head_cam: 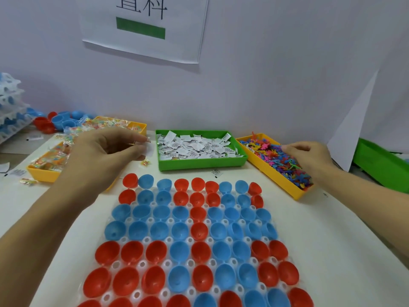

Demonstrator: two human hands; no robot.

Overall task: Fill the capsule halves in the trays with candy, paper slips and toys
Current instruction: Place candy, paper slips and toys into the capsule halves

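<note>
- At the far left edge a stack of clear plastic trays carrying blue halves is cut off, so its height cannot be told.
- The yellow plastic bin of wrapped candy sits left of centre, with loose candies spilled on the white tabletop beside it.
- The left hand hovers between that bin and the green plastic bin of white paper slips, thumb and fingers pinched on something small and pale; whether it is a slip or a candy wrapper is hard to make out.
- The clear tray of red and blue capsule halves lies in front, its cups apparently unfilled, and its near rows run out of view.
- The right hand rests in the yellow bin of small coloured plastic toys, fingertips buried; I cannot tell whether it grips one.
- Risk: the tangled toys could come up in a clump and scatter.
- Risk: a forearm crossing low could tip the lightly seated halves.
</note>
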